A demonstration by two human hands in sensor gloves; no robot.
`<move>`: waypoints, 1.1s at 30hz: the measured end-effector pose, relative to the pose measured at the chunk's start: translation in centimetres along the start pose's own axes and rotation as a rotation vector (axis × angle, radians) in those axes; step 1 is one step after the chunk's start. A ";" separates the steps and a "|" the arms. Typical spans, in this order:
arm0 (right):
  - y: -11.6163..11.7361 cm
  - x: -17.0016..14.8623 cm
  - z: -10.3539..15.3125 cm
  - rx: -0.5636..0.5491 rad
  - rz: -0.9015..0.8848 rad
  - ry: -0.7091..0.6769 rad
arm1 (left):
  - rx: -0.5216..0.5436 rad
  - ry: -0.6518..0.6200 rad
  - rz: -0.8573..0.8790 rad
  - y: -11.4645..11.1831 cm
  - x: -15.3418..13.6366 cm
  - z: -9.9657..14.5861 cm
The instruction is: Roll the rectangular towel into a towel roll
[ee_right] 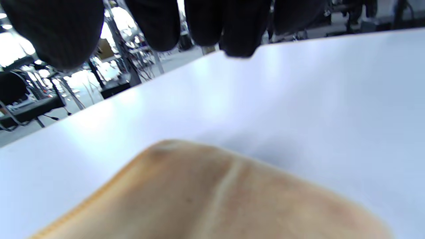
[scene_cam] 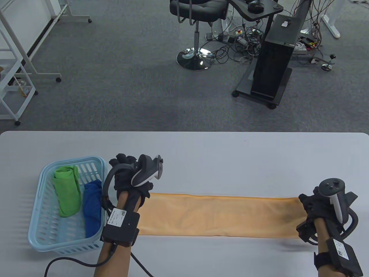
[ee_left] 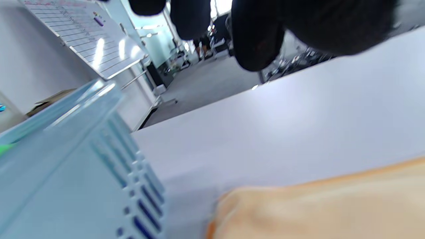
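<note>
— Grey carpet beyond the white table (scene_cam: 201,155), then?

— Yes. Past the table's far edge stand a black office chair (scene_cam: 196,17) and a black computer tower (scene_cam: 274,63) on a wheeled stand, with tangled cables between them.

— And the orange towel (scene_cam: 219,215)?

— Flat on the table, a long strip lying unrolled, just right of the blue basket (scene_cam: 40,207), which holds a rolled green cloth (scene_cam: 67,192) and a blue cloth (scene_cam: 92,207).

— The hands?

— The left hand (scene_cam: 126,176) is above the towel's end nearest the basket, fingers (ee_left: 255,39) hanging clear of the fabric. The right hand (scene_cam: 317,205) is over the towel's far end; its fingers (ee_right: 159,23) also hang free. Neither visibly grips anything.

— Any writing?

— White labels on both wrist boxes, too small to read.
</note>
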State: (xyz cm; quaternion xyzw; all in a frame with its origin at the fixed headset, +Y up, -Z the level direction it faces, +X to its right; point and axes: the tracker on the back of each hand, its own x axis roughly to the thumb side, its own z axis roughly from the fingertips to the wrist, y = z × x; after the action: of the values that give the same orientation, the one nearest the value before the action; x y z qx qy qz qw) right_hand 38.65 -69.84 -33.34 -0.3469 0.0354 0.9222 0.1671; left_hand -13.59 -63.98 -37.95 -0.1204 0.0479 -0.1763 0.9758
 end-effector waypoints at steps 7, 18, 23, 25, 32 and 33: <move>3.4 8.0 4.8 0.127 0.028 -0.283 | 0.119 -0.198 0.545 -2.6 7.3 5.8; 13.7 18.4 10.9 0.233 0.231 -0.573 | 0.035 -0.346 0.413 -9.9 16.3 8.0; 16.6 20.1 11.2 0.226 0.377 -0.598 | 0.045 -0.398 0.234 -10.4 18.3 8.0; 16.6 20.4 11.3 0.233 0.368 -0.564 | 0.079 -0.403 0.314 -10.2 18.3 7.8; 13.7 19.7 10.4 0.288 0.266 -0.485 | 0.072 -0.296 0.599 -8.8 13.8 7.1; 12.8 19.3 10.2 0.299 0.175 -0.464 | 0.090 -0.284 0.636 -8.2 12.8 7.1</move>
State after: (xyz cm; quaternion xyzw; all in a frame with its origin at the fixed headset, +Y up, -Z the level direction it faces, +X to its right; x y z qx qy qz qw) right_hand 14.39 -74.58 -38.87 -0.0940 0.1617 0.9724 0.1396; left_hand -3.40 -74.45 -29.66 -0.0797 -0.0610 0.1528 0.9831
